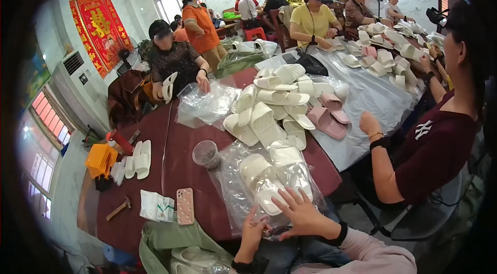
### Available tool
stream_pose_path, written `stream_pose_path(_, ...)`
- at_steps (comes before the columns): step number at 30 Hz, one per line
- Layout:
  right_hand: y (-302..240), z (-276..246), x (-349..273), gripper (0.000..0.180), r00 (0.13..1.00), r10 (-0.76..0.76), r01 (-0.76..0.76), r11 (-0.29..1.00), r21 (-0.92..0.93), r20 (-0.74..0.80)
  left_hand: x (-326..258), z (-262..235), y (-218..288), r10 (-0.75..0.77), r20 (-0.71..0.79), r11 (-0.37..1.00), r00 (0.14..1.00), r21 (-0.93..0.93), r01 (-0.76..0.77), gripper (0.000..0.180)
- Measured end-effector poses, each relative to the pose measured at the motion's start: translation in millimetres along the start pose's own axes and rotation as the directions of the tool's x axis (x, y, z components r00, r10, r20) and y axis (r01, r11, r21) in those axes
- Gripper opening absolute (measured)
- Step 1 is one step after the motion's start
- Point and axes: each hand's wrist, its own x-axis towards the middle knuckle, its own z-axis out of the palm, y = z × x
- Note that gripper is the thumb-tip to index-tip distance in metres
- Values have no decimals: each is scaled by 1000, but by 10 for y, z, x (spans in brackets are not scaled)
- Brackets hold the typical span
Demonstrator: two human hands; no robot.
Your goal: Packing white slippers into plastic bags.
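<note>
A pair of cream slide slippers [259, 170] lies in a clear plastic bag [230, 173] at the near edge of the table. My right hand [305, 215] rests over the near end of the bagged slippers, fingers spread. Beside the bag's near left corner is my left hand [253, 232], its fingers apart and nothing visibly gripped. Just beyond the bag rises a heap of cream slippers [266, 121], with pink slippers [327, 121] to its right. A clear round tub [206, 154] with small dark contents stands left of the bag.
On the left of the dark red table [181, 119] are a phone [185, 205], a paper packet [157, 206], a hammer [119, 208], white slippers [139, 159] and orange packets [101, 160]. A green sack [171, 243] lies near my left arm. Co-workers sit around, one close on my right.
</note>
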Motion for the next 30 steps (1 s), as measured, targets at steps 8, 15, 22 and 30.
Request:
stream_pose_path(8,-33,199,-116,97,996,73,-75,997,-33,-54,-191,75,128,27,118,1000,993,3,-28,68)
stream_pose_path(15,27,176,-93,71,926,238,-235,971,46,-293,-395,205,193,104,303,994,947,-58,-91,70)
stream_pose_path(22,166,109,-103,50,878,190,-159,981,107,-440,-592,59,279,302,380,945,874,3,-328,62)
stream_pose_path(30,399,-89,-151,32,729,260,41,907,420,-633,-1061,-1349,-10,539,-463,730,703,673,-116,33)
